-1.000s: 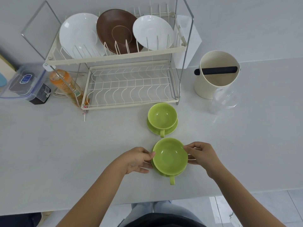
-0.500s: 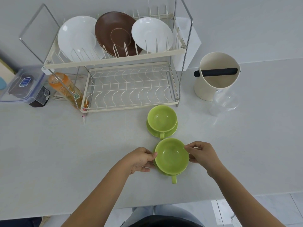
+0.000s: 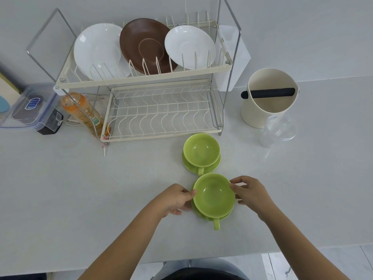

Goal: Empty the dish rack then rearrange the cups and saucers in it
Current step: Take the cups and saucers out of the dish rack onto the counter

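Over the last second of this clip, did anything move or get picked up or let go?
No visible change. Both hands, left hand and right hand, keep holding the near green cup and its saucer at the sides on the counter. The far cup and the three saucers in the rack stayed put.

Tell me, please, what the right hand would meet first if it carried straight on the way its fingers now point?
The right hand points leftward, so it would meet the near green cup, whose rim its fingertips already touch; beyond that cup waits the left hand.
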